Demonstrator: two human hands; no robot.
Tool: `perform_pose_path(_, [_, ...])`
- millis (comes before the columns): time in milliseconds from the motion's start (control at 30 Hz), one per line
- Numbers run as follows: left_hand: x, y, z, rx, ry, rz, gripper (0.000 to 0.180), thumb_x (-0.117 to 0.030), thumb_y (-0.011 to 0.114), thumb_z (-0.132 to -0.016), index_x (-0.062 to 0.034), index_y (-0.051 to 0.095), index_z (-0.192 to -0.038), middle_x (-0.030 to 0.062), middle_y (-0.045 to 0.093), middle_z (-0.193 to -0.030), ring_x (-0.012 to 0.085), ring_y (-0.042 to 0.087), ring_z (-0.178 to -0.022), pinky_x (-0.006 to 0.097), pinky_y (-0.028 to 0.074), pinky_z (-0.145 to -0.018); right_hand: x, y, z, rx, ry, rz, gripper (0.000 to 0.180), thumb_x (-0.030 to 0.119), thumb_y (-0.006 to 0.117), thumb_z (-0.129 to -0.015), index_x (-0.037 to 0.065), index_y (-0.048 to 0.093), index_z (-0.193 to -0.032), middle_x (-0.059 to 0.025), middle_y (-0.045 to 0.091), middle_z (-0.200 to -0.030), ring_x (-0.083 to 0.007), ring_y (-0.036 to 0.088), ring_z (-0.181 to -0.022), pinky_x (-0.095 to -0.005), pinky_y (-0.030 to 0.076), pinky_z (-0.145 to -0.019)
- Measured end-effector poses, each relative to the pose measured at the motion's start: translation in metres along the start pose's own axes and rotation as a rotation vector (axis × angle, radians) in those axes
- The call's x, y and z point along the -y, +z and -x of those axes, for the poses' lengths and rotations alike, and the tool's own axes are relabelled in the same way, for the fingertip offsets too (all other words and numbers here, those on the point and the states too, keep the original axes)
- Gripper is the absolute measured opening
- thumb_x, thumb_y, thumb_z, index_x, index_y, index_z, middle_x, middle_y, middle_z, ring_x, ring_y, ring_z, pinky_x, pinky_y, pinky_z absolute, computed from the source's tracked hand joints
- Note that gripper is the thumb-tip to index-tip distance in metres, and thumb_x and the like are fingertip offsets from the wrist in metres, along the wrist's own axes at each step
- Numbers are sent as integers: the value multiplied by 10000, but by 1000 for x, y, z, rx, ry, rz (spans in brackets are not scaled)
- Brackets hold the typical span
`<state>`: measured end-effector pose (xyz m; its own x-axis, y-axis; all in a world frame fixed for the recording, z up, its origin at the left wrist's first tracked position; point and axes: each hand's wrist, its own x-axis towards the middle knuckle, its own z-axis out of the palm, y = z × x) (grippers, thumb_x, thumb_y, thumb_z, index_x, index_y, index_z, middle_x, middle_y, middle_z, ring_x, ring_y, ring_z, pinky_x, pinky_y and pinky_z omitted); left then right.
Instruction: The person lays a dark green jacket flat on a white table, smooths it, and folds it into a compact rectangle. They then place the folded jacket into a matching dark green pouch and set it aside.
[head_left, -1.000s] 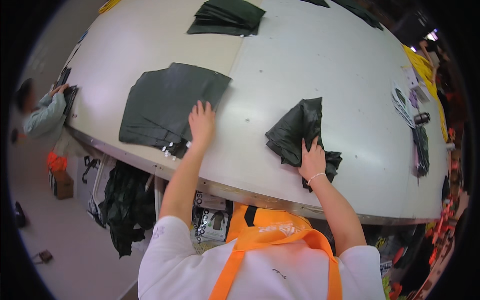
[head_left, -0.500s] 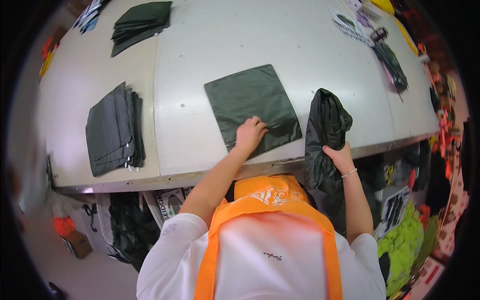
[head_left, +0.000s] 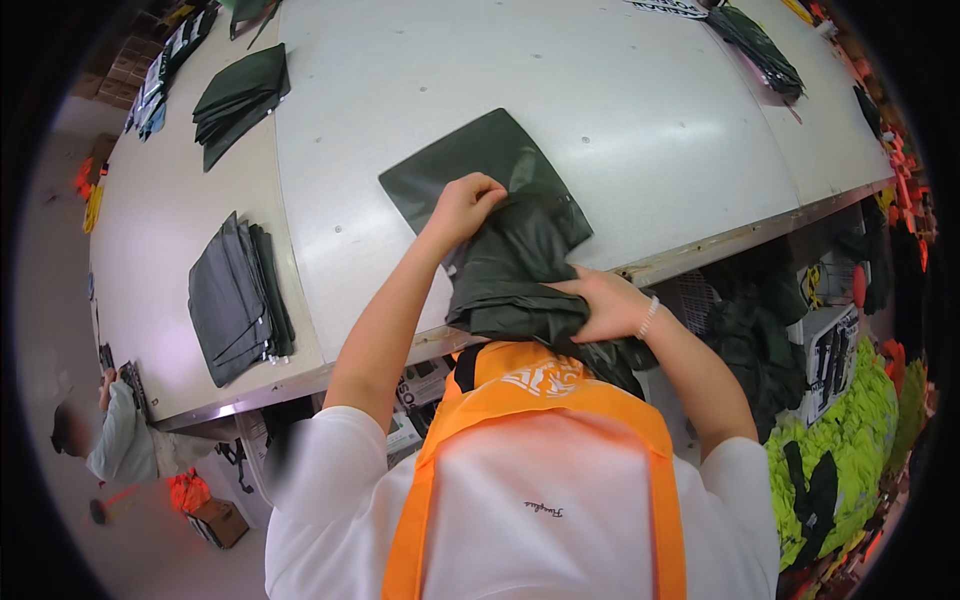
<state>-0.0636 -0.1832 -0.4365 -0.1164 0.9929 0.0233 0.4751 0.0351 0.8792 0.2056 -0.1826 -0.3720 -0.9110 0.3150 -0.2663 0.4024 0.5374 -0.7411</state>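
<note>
Your left hand (head_left: 465,205) pinches the top of a bunched dark green garment (head_left: 515,270), closed on the cloth. Your right hand (head_left: 605,305) grips its lower folds. It hangs over a flat folded piece (head_left: 470,165) at the table (head_left: 640,120) edge.

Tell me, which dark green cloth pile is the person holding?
The crumpled one at the table's near edge, gripped by both hands; the other piles lie flat and untouched.

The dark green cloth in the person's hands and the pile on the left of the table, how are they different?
The dark green cloth is bunched and hangs over the table's edge; the pile lies flat and folded. The left hand and right hand grip the cloth; nothing touches the pile. Both look the same dark green.
</note>
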Motion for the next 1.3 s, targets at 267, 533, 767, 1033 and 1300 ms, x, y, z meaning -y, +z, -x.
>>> perform_pose_path(267, [18, -59, 43, -231, -100, 195, 239, -126, 606, -859, -13, 634, -1068, 56, 655, -900, 134, 582, -852, 270, 462, -775, -41, -1, -53, -99, 89, -169, 546, 250, 735, -611, 36, 615, -1099, -216, 628, -1032, -363, 554, -1012, -380, 387, -992])
perform_pose_path(533, [48, 13, 73, -248, -428, -283, 344, -286, 554, -860, 45, 615, -791, 281, 598, -782, 455, 579, -788, 474, 474, -664, -44, -11, -75, -158, 215, -114, 497, 267, 723, -604, 31, 644, -1034, -209, 622, -1019, -367, 570, -950, -377, 448, -906])
perform_pose_path(767, [-48, 26, 71, -118, 53, -678, 257, -221, 522, -878, -29, 583, -719, 183, 620, -671, 345, 611, -625, 455, 469, -565, -17, -28, -89, -406, 311, 77, 500, 272, 731, -584, 62, 660, -1032, -240, 583, -1046, -392, 569, -977, -423, 478, -857])
perform_pose_path(1033, [-122, -16, 26, 203, -33, -635, 266, -338, 666, -736, -76, 624, -756, 99, 618, -626, 302, 640, -674, 408, 506, -596, -21, -9, -100, -374, 305, 215, 434, 305, 735, -638, 46, 661, -979, -246, 587, -1067, -349, 625, -898, -410, 521, -804])
perform_pose_path(1300, [-80, 26, -49, 113, 197, -966, 123, -175, 633, -700, -59, 666, -679, 108, 609, -695, 279, 627, -696, 388, 514, -603, -7, 15, -109, -375, 31, 393, 392, 276, 712, -651, 54, 641, -966, -183, 532, -1219, -270, 623, -934, -398, 510, -808])
